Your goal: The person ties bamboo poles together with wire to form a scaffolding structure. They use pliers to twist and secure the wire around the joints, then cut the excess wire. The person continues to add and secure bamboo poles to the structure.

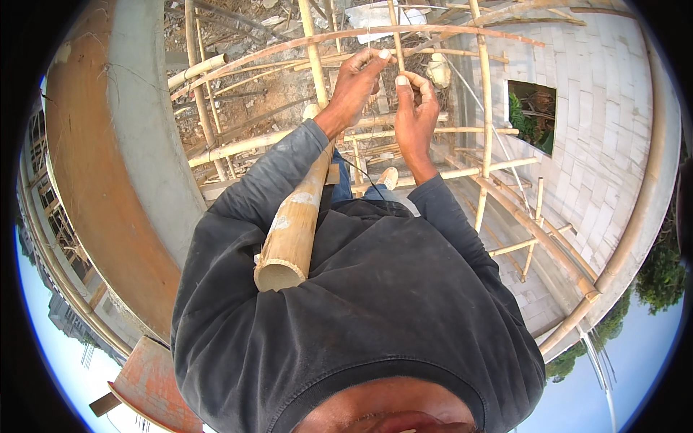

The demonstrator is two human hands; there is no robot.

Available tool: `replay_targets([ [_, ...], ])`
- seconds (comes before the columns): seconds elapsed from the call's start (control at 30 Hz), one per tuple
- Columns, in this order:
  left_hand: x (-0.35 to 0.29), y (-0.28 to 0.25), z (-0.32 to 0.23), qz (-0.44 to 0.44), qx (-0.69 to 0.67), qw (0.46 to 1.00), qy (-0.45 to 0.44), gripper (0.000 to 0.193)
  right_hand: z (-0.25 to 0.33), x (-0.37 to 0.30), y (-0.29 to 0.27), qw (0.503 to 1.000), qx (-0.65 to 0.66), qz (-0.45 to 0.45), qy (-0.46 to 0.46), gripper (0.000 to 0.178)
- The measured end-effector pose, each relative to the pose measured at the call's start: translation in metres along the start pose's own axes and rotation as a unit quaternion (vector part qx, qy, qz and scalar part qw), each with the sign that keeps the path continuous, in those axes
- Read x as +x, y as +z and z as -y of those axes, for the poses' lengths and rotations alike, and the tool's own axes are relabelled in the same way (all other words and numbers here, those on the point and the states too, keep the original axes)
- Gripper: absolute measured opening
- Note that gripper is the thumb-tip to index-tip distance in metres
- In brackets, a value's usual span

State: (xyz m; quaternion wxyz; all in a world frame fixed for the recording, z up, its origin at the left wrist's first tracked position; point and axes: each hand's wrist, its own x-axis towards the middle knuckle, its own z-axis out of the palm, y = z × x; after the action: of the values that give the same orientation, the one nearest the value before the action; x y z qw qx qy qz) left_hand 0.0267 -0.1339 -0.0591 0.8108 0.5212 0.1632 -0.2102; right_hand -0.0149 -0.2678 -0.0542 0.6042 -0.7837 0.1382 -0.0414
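- Fall of small items: anything slipping from the left hand (pixel 359 90) or right hand (pixel 417 115) would likely be dropping past the poles to the rubble-strewn ground (pixel 289 88), since the scaffold below is standing open.
- Snagging: a brown curved strip (pixel 339 34) is crossing at twelve o'clock, just beyond the fingertips; a careless reach could be catching it.
- Pole shift: the thick bamboo pole (pixel 296 224) is lying close against the torso, its cut end pointing toward seven o'clock; leaning could be knocking it.
- Footing: a shoe (pixel 390 177) is showing between one and two o'clock among narrow poles; a stretch could be unsettling balance.
- Position: the slim upright pole (pixel 393 16) is standing at twelve o'clock, beside the fingertips.
- Left hand: reaching from seven o'clock, wrist bending, thumb and forefinger extending toward one o'clock.
- Right hand: reaching from five o'clock, thumb pointing upward, fingers curling.
- Grasp: the fingertips are showing too small; possibly a fine strand is being pinched, but I cannot tell for either hand.
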Motion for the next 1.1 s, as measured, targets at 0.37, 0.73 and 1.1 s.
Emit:
replay_targets([
  [0.37,0.010,-0.005,0.005,-0.012,0.113,0.993,0.024,0.035,0.010,0.005,-0.002,0.999,-0.026,0.020,-0.003,0.025],
  [0.73,0.003,0.006,0.000,-0.017,0.060,0.998,0.021,0.049,0.039,0.013,-0.012,0.989,-0.119,0.088,-0.029,0.024],
  [1.1,0.000,0.009,-0.004,0.017,0.136,0.989,-0.046,0.051,0.051,0.024,-0.037,0.965,-0.220,0.141,-0.034,0.025],
])
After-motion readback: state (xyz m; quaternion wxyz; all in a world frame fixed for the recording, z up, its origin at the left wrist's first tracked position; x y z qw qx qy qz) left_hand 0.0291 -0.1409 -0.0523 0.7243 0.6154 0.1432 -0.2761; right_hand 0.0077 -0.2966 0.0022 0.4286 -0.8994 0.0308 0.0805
